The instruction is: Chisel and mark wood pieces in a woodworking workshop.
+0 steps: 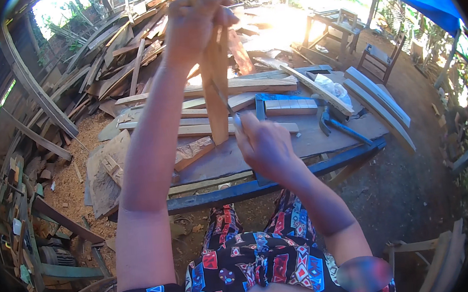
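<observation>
My left hand (195,24) is raised high at the top and wrapped round the upper part of a wooden board (217,106). The board stands nearly upright, its lower end down at the workbench (208,171). In my right hand (267,146), lower and to the right, is a thin-bladed tool (223,98) with a pale handle. Its narrow metal blade points up and lies against or just in front of the board; I cannot tell whether it touches. Beside the board's foot lies a rough-barked wood piece (193,152).
Several planks (210,128) lie across the bench. To the right are a claw hammer (349,130), a white plastic bag (332,88) and long boards (381,108) jutting past the bench edge. A large scrap-wood pile (120,56) rises behind at left; a wooden chair (382,58) stands far right.
</observation>
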{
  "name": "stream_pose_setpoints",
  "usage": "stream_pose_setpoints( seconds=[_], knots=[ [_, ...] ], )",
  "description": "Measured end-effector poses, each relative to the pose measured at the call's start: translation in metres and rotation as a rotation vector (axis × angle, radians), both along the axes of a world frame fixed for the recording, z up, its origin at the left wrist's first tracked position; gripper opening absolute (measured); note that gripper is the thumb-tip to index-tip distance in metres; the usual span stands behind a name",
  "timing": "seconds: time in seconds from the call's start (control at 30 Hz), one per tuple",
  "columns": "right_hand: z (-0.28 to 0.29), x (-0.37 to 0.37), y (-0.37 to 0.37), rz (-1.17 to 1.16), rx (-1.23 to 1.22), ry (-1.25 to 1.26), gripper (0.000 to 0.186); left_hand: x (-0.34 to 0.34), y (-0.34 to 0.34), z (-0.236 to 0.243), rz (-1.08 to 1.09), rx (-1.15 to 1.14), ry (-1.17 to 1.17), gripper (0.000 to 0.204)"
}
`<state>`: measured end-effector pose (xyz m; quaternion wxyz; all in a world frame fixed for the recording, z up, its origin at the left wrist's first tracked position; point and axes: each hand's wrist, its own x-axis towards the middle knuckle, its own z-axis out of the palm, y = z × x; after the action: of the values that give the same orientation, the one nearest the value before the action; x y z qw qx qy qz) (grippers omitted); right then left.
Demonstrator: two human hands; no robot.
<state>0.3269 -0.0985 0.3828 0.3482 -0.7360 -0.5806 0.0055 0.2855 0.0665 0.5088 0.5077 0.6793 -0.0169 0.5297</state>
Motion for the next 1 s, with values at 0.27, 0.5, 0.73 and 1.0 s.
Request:
stream_pose_setpoints(
  seconds=[0.27,0.5,0.73,1.0],
  knots=[
    [-0.012,-0.004,-0.015,-0.008,0.078,-0.068,0.021,-0.001,0.018,0.001,0.026,0.009,0.021,0.033],
    [-0.015,-0.004,-0.018,-0.001,-0.021,-0.013,0.015,-0.006,0.035,0.001,0.086,-0.072,-0.094,0.033],
    [0.000,0.015,0.017,-0.034,0.081,-0.039,0.016,0.018,-0.006,-0.003,0.012,0.088,0.001,0.038],
    [-0.030,0.001,-0.043,-0.049,-0.031,0.031,0.017,0.010,0.029,0.003,0.145,-0.052,0.011,0.037]
  ],
)
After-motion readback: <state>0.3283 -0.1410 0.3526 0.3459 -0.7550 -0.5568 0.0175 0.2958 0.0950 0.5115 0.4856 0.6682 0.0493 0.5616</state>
